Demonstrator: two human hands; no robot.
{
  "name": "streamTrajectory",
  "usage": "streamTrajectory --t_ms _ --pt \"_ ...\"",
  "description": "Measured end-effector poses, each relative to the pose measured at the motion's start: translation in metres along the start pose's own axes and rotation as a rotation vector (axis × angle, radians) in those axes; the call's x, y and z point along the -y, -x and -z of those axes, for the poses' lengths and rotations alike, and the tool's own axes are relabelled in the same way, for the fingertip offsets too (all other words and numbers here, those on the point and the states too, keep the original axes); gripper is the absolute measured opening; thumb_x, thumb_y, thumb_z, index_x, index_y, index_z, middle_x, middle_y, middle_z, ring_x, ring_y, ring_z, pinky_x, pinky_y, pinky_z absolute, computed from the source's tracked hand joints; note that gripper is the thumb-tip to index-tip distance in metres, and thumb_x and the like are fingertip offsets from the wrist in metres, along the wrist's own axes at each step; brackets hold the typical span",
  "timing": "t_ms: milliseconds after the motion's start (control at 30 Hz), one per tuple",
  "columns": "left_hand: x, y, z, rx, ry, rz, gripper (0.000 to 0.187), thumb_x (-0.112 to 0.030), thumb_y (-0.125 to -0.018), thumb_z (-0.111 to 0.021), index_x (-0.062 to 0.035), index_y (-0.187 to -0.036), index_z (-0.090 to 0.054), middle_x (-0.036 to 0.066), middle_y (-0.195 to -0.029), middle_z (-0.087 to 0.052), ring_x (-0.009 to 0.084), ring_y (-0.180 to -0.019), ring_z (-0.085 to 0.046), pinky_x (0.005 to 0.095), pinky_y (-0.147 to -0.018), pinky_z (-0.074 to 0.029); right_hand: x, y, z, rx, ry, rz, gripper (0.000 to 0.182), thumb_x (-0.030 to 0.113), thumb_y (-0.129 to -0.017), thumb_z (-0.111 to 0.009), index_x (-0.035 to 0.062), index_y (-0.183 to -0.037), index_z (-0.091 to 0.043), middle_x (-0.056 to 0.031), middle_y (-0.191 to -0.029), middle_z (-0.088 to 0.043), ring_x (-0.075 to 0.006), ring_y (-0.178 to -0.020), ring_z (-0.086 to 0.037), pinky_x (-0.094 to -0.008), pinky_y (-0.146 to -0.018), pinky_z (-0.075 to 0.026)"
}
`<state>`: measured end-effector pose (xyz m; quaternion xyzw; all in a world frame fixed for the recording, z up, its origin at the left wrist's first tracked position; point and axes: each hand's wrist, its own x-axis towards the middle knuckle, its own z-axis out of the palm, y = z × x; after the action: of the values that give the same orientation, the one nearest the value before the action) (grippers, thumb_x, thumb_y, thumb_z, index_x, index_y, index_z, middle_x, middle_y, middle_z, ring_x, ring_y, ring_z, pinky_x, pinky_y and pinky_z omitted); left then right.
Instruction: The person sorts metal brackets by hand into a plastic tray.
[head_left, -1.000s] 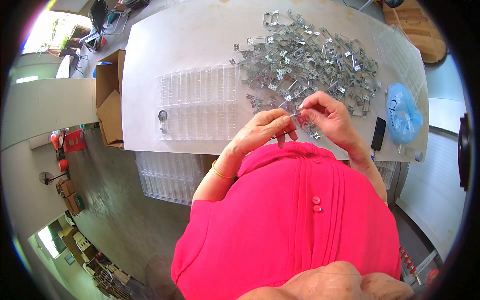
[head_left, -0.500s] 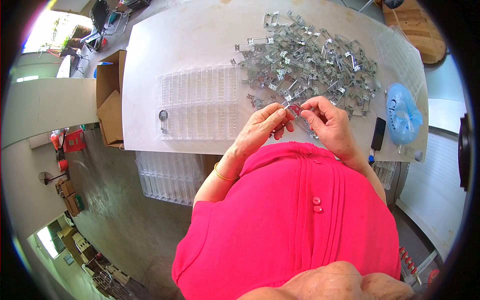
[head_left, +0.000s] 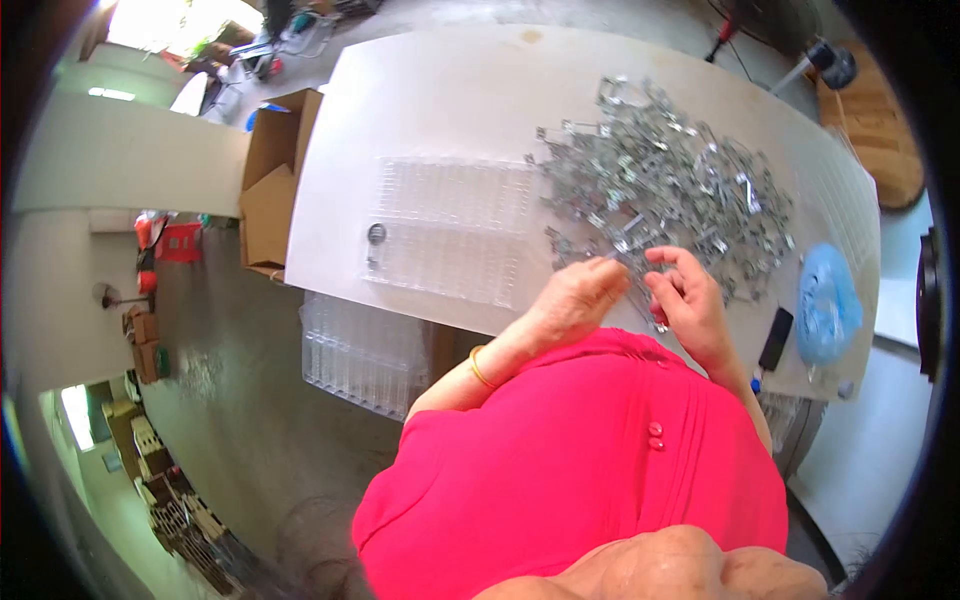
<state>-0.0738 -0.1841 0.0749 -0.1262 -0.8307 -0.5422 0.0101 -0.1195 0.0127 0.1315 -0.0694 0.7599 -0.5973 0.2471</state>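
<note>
My left hand point(head_left: 582, 298) is closed in a pinch at the near edge of the metal parts pile point(head_left: 670, 180); what it holds is too small and blurred to name. Just to its right is my right hand point(head_left: 688, 300), its thumb and index finger apart, with nothing visible between them. The two hands do not touch. Left of them, a clear plastic tray point(head_left: 450, 225) with rows of slots lies on the white table point(head_left: 440, 90). A round-headed metal piece point(head_left: 376, 234) sits at the tray's left end.
On the right of the table are a blue plastic bag point(head_left: 828, 305) and a black phone point(head_left: 775, 338). More clear trays point(head_left: 365, 350) are stacked below the table's near edge. An open cardboard box point(head_left: 272, 200) stands at its left side.
The view has turned, so the table appears lower and further right. My hands have moved apart, and my right fingers have opened away from the small piece held between both hands.
</note>
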Motion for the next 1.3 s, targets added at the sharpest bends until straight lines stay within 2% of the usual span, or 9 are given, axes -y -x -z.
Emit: streamTrajectory --t_ms 33,200,367,667,733,800,933,1100,1300 --pt "-0.005 -0.001 0.001 0.016 -0.026 -0.014 0.007 -0.009 -0.094 -0.06 -0.0029 -0.094 -0.057 0.018 -0.085 -0.058 0.0388 -0.082 -0.06 0.0449 -0.07 -0.047 -0.002 -0.001 0.002 0.021 -0.003 0.019 0.023 0.012 -0.098 -0.061 0.0016 -0.118 -0.057 -0.0013 -0.069 -0.061 -0.0066 -0.058 -0.054 -0.023 -0.053 -0.045" --pt "-0.008 -0.002 0.005 0.08 -0.076 -0.053 0.009 -0.014 -0.096 -0.059 -0.0046 -0.096 -0.057 0.015 -0.087 -0.06 0.0372 -0.084 -0.06 0.0461 -0.072 -0.048 -0.005 -0.009 0.013 0.191 -0.345 -0.192 0.03 0.016 -0.099 -0.061 -0.0002 -0.123 -0.055 -0.0022 -0.071 -0.062 -0.0096 -0.057 -0.059 -0.0235 -0.051 -0.048" --pt "-0.012 -0.003 0.007 0.121 -0.167 -0.099 0.008 -0.014 -0.094 -0.06 -0.0066 -0.095 -0.058 0.013 -0.088 -0.06 0.0344 -0.085 -0.06 0.0447 -0.076 -0.047 -0.004 -0.011 0.011 0.17 -0.352 -0.237 0.02 0.019 -0.1 -0.06 0.0008 -0.106 -0.054 -0.0046 -0.068 -0.062 -0.0113 -0.051 -0.058 -0.0238 -0.046 -0.047" --pt "-0.008 -0.004 0.003 0.243 -0.245 -0.192 0.009 -0.015 -0.091 -0.061 -0.0063 -0.091 -0.057 0.012 -0.086 -0.059 0.0326 -0.083 -0.06 0.0432 -0.078 -0.045 -0.009 -0.011 0.016 0.11 0.289 -0.146 0.019 0.021 -0.102 -0.052 0.006 -0.09 -0.054 -0.0033 -0.063 -0.062 -0.0096 -0.048 -0.054 -0.0247 -0.046 -0.039" --pt "-0.009 -0.002 0.002 0.326 -0.246 -0.262 0.009 -0.015 -0.09 -0.061 -0.0059 -0.09 -0.059 0.013 -0.085 -0.059 0.0342 -0.084 -0.06 0.0438 -0.078 -0.046 -0.026 -0.018 0.025 -0.077 0.53 0.196 0.021 0.02 -0.103 -0.052 0.0066 -0.086 -0.055 0.0014 -0.064 -0.059 -0.0052 -0.056 -0.056 -0.0226 -0.049 -0.038" --pt "-0.005 0.002 0.001 0.372 -0.219 -0.257 0.011 -0.017 -0.094 -0.059 -0.0057 -0.092 -0.06 0.012 -0.085 -0.061 0.0265 -0.079 -0.06 0.0402 -0.076 -0.046 -0.022 -0.022 0.036 -0.163 0.357 0.159 0.02 0.021 -0.103 -0.053 0.0072 -0.089 -0.056 0.0029 -0.066 -0.058 -0.0039 -0.06 -0.056 -0.0214 -0.051 -0.038" --pt "0.002 -0.003 0.012 0.166 0.713 0.37 0.025 -0.025 -0.105 -0.051 -0.0048 -0.094 -0.06 0.005 -0.089 -0.064 0.0071 -0.072 -0.047 0.0256 -0.066 -0.043 -0.009 -0.02 0.044 -0.22 -0.005 0.164 0.018 0.026 -0.104 -0.055 0.0097 -0.096 -0.058 0.0058 -0.068 -0.055 -0.0023 -0.06 -0.055 -0.0191 -0.05 -0.038" --pt "-0.004 -0.011 0.014 0.042 0.852 0.412 0.029 -0.029 -0.107 -0.045 -0.0065 -0.096 -0.06 0.005 -0.086 -0.067 0.0069 -0.066 -0.048 0.022 -0.062 -0.039 -0.006 -0.006 0.021 0.037 -0.147 -0.074 0.018 0.028 -0.103 -0.057 0.0111 -0.1 -0.057 0.0029 -0.067 -0.056 -0.0026 -0.049 -0.048 -0.0187 -0.043 -0.037" --pt "-0.009 -0.01 0.013 0.043 0.721 0.362 0.027 -0.027 -0.107 -0.046 -0.0063 -0.096 -0.06 0.004 -0.087 -0.066 0.0065 -0.067 -0.047 0.0222 -0.062 -0.038 -0.003 -0.006 0.011 0.047 -0.115 -0.127 0.017 0.027 -0.101 -0.059 0.0104 -0.098 -0.059 0.0027 -0.067 -0.057 -0.0026 -0.048 -0.046 -0.02 -0.041 -0.035"
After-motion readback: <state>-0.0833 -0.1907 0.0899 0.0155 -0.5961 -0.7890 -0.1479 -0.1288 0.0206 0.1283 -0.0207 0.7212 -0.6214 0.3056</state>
